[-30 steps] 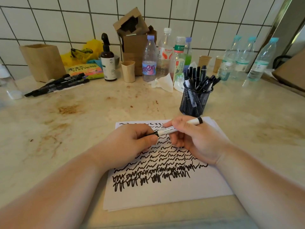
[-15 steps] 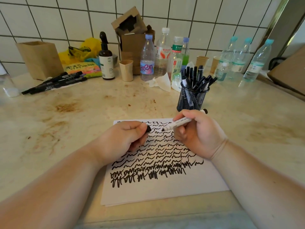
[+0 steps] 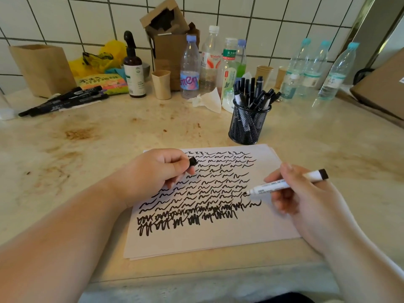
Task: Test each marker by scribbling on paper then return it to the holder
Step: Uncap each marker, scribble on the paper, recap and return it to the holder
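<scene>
I read "men", the tail of a cut-off word, on the blue-pink label of a clear plastic bottle with a lilac cap (image 3: 189,68). The green cap band of the white-capped clear bottle (image 3: 228,68) carries "东方". Print on the white marker barrel (image 3: 284,182) and brown pump bottle (image 3: 133,71) is too small for me to read.

Single head cam, looks forward and down from close above paper (image 3: 218,239) on counter (image 3: 87,149), tiled wall (image 3: 262,22) at top

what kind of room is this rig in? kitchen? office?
Probably a kitchen or pantry counter used as a makeshift desk, though I can't be sure. Cues: white tiled wall behind a stained stone countertop, a row of plastic water bottles, paper cups and a spray bottle.
</scene>
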